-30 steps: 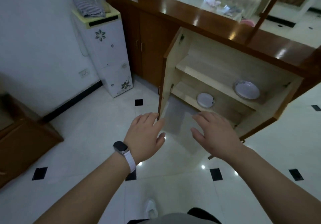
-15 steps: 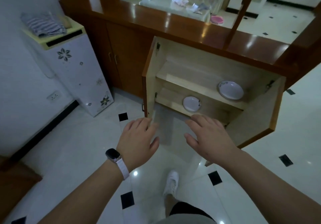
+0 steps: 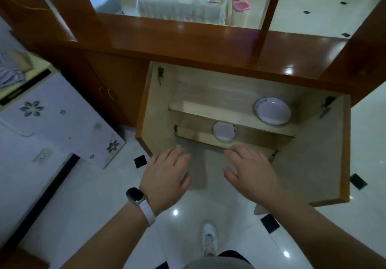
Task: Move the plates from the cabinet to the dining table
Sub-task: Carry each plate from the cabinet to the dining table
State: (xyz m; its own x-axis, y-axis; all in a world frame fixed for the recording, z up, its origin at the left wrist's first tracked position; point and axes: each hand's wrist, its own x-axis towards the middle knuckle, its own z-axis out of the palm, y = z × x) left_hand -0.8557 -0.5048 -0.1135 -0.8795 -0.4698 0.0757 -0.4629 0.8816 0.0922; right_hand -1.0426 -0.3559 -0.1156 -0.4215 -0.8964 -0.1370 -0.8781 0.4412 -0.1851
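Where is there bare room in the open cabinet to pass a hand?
Upper light-wood shelf: bare from the left wall to the large round white plate, which crowds the right end. Lower shelf: bare right of the small round white plate; tighter on its left.

- The cabinet (image 3: pixel 219 89) stands open, its two doors swung out to either side.
- A larger plate (image 3: pixel 273 111) lies on the cabinet's upper shelf, towards the right.
- A smaller plate (image 3: pixel 224 131) lies on the lower shelf, below and left of the larger one.
- The left hand (image 3: pixel 165 177) and right hand (image 3: pixel 250 170) hover side by side before the cabinet, between its doors, touching neither plate.
- The dining table (image 3: pixel 183 5) stands behind the cabinet.
- A low appliance (image 3: pixel 58 118) stands left of the cabinet.
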